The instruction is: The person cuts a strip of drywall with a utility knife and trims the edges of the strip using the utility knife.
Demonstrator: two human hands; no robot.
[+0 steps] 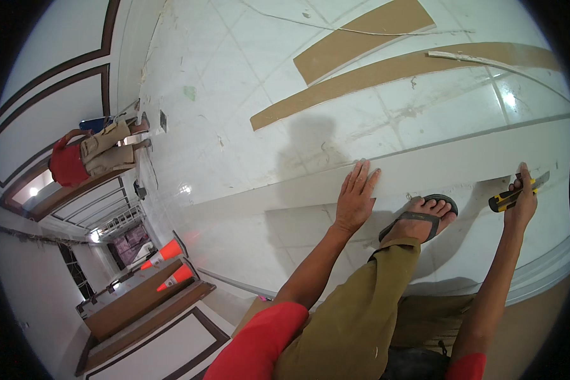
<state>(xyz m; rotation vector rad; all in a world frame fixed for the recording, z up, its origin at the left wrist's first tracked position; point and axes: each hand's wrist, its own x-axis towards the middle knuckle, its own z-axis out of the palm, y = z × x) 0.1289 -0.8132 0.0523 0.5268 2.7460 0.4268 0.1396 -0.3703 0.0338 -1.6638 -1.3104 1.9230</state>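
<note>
White tile floor (pixel 247 126), glossy, scuffed with dust, running under everything. Far left, another person in a red shirt (pixel 82 158) is crouching by a doorway; two orange cones (pixel 171 263) are standing lower down near wooden trim. Brown board offcuts (pixel 361 41) are lying well apart toward the top.

The left hand (pixel 356 197) is pressing flat, fingers together and extended, on a long white panel strip (pixel 437 166) that is crossing the floor toward the right. A sandalled foot (pixel 424 218) is bearing on the strip's near edge just beside that hand. The right hand (pixel 519 199) is curling closed around a yellow-and-black utility knife (pixel 510 195), blade pointing at the strip's right end.

Judgement: the strip is looking thin, light and stiff, likely slippery on tile and prone to snapping; best pinned flat close to the blade.
</note>
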